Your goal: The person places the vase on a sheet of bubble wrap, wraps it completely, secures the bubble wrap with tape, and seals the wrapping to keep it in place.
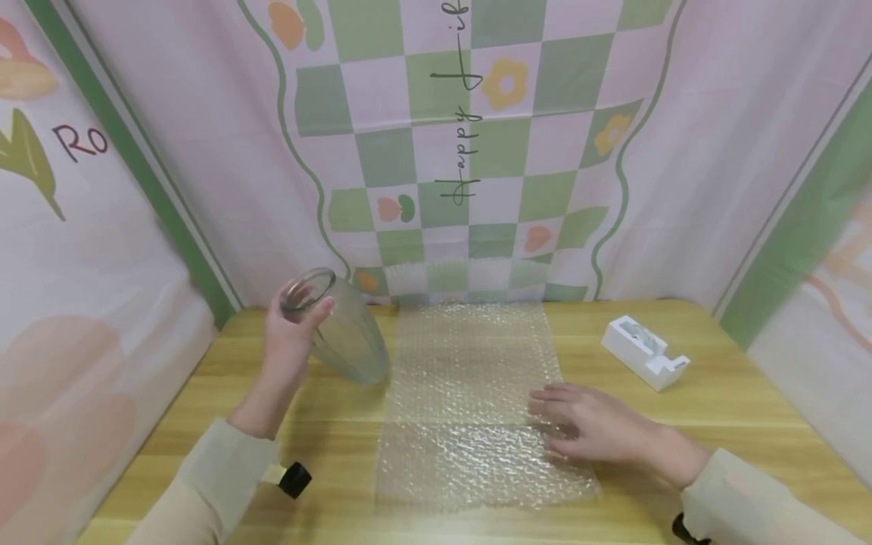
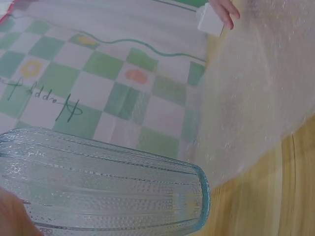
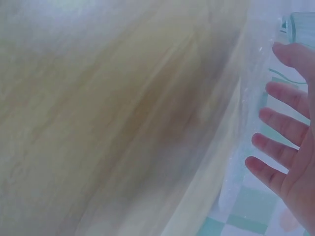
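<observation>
A clear ribbed glass vase (image 1: 350, 333) leans to the left of the bubble wrap, its mouth toward me. My left hand (image 1: 293, 325) grips it around the rim end. In the left wrist view the vase (image 2: 108, 182) lies across the lower left, its thick base pointing right. A sheet of bubble wrap (image 1: 470, 393) is spread flat on the table, its far end running up against the backdrop. Over the sheet's right edge is my right hand (image 1: 599, 424), holding nothing. The right wrist view shows its fingers (image 3: 275, 123) spread and loosely extended.
A white tape dispenser (image 1: 643, 352) stands on the wooden table (image 1: 715, 446) to the right of the bubble wrap. A checked fabric backdrop (image 1: 443, 151) hangs behind the table's far edge, with cloth on both sides.
</observation>
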A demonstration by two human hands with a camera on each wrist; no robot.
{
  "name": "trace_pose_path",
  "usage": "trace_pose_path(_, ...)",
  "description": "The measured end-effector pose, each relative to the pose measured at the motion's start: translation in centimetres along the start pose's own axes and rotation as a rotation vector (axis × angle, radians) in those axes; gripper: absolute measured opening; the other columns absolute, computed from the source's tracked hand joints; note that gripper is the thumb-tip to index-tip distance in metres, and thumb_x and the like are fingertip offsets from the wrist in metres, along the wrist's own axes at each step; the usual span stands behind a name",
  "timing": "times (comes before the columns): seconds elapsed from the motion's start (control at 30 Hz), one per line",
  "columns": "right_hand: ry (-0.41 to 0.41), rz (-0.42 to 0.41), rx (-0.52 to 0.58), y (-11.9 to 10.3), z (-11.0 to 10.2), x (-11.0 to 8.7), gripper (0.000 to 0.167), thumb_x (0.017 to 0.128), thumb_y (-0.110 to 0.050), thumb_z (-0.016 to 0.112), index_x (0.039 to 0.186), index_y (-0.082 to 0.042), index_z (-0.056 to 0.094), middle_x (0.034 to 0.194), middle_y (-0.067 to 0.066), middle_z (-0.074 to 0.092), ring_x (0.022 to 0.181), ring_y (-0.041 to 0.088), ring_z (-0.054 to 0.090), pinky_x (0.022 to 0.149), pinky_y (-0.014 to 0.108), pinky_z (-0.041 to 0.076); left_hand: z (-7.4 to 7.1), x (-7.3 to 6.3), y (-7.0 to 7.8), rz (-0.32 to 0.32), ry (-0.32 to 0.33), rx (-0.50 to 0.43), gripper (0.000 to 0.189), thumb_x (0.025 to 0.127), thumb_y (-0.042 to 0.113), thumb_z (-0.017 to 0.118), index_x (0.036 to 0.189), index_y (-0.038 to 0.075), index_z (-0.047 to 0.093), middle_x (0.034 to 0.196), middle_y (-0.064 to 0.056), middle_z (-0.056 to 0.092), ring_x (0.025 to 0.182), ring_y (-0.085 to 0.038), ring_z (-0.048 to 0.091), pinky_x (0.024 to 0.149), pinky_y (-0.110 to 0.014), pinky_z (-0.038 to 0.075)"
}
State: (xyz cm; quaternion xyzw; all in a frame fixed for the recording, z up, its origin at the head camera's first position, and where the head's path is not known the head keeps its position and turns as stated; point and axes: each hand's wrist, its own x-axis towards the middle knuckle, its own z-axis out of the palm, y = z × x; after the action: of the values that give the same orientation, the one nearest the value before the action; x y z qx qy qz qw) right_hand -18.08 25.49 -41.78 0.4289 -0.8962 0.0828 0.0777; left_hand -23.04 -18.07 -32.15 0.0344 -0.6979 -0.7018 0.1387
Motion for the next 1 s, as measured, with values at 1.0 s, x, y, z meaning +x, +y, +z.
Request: trace_pose_path(1.0,0.109,0.137,0.277,-2.4,-1.4,1.7,0.051,0.089,-0.023,0.080,0.134,-0.004,0.064,0.134,0.014,0.066,0.118,0.036,0.064,0.098,0.056,0.052,3.0,-2.9,-1.1,-0.003,-0.130,-0.182,0.068,0.095,0.010,0.070,0.152,-0.003,0.035,0.149,-0.017,0.046,0.138,-0.031,0.043,0.120,-0.039,0.031)
